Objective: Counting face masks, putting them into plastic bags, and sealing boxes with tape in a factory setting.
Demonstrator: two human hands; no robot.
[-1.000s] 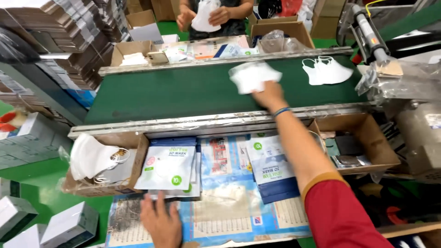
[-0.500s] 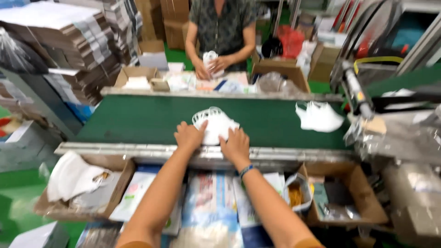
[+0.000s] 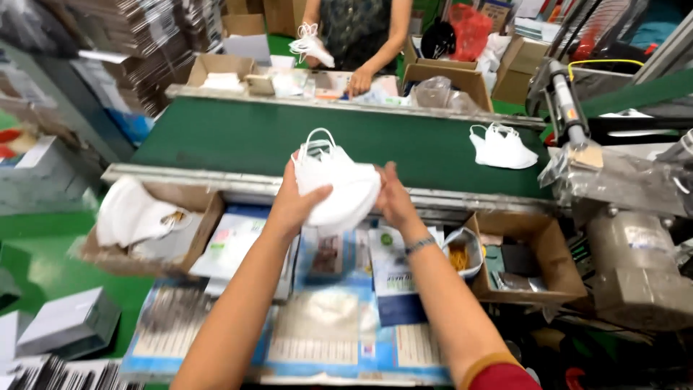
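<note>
A white folded face mask (image 3: 338, 182) with ear loops is held up between both my hands, over the near edge of the green conveyor belt (image 3: 238, 137). My left hand (image 3: 294, 202) grips its left side with the thumb on top. Against the mask's right side presses my right hand (image 3: 395, 196), which wears a wristband. Another white mask (image 3: 502, 146) lies on the belt to the right. Below my hands lie flat printed pouches (image 3: 393, 271) on blue sheets.
A cardboard box (image 3: 148, 227) with white masks sits at left, another box (image 3: 527, 260) with small items at right. Across the belt a person (image 3: 354, 32) holds a mask. Stacked cartons stand far left, a machine (image 3: 635, 245) at right, grey boxes (image 3: 68, 321) below left.
My right hand reached onto the belt for a mask, my left hand joined it, and both have now lifted the mask off the belt toward me.
</note>
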